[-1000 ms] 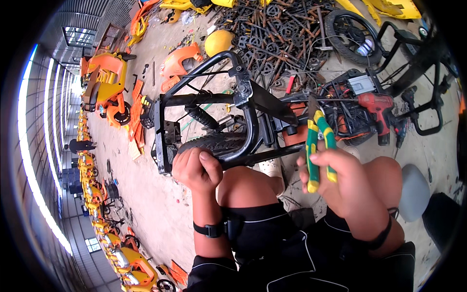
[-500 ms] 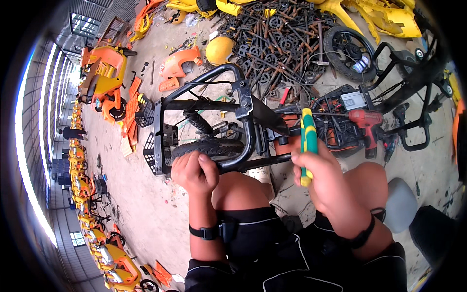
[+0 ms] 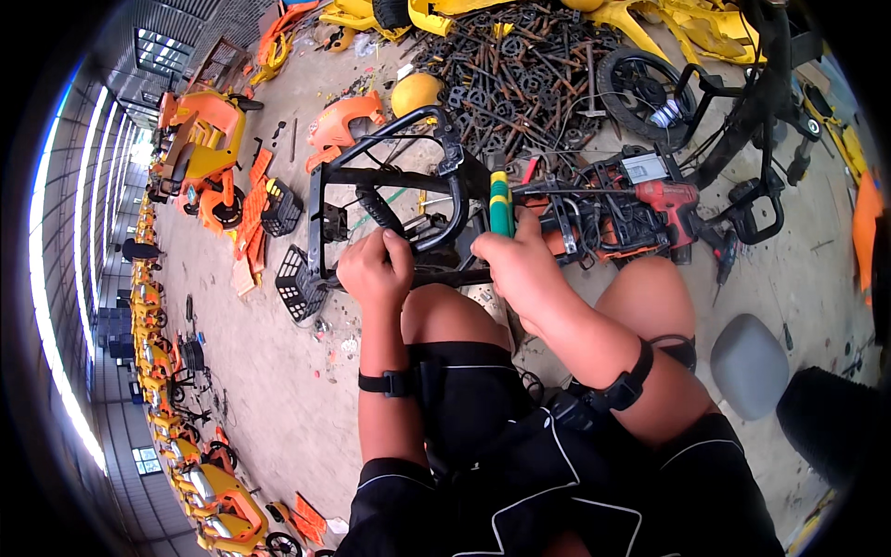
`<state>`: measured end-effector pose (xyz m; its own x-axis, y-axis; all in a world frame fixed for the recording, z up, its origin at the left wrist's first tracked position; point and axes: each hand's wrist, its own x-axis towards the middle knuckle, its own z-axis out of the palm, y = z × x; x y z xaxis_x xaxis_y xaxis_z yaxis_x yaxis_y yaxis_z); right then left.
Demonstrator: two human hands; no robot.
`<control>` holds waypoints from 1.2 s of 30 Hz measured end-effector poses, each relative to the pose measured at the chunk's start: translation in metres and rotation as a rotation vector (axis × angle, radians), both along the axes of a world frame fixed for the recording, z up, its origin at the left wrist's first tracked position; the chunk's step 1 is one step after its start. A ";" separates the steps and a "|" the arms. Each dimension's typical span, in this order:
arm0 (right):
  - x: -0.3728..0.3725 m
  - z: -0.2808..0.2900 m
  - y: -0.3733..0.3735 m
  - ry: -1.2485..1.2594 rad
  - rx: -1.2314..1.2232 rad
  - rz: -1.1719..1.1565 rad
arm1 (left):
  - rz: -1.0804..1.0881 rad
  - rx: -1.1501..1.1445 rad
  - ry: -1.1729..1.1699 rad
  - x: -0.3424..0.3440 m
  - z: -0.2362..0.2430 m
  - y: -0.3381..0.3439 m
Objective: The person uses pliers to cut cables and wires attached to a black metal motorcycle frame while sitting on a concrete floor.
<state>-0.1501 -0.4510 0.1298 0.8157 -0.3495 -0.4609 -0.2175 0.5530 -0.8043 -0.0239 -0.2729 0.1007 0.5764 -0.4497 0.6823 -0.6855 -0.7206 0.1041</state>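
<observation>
A black tubular scooter frame [image 3: 339,174] lies in front of my knees, with a shock absorber [image 3: 379,210] inside its rear part. My left hand [image 3: 376,267] is closed at the frame's near lower tube, fingers wrapped down around it. My right hand [image 3: 520,265] grips a tool with a green-and-yellow handle [image 3: 501,209]. The tool points away from me beside the frame's bent tube; its dark metal end overlaps the frame, so its exact kind and any contact are unclear. A red cordless power tool [image 3: 670,206] rests on the frame's middle section, right of my right hand.
Beyond the frame lies a heap of rusty metal parts [image 3: 520,88], with a wheel [image 3: 645,97] at its right. Black crates [image 3: 299,286] and orange panels [image 3: 249,223] lie left. A grey seat-like pad [image 3: 750,367] is at right. Yellow scooters [image 3: 200,139] line the left.
My right hand has swung left and away from me with the tool, toward the frame's bent tube. The frame's rear part has shifted a little, and my left hand with it.
</observation>
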 end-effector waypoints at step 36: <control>-0.014 0.007 -0.044 -0.057 0.252 -0.117 | -0.024 0.082 0.085 0.003 0.004 0.005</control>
<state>-0.1646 -0.4950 0.1369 0.8038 -0.3224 -0.4999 -0.0991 0.7560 -0.6470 -0.0208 -0.2680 0.1050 0.6193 -0.5162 0.5916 -0.6938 -0.7126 0.1045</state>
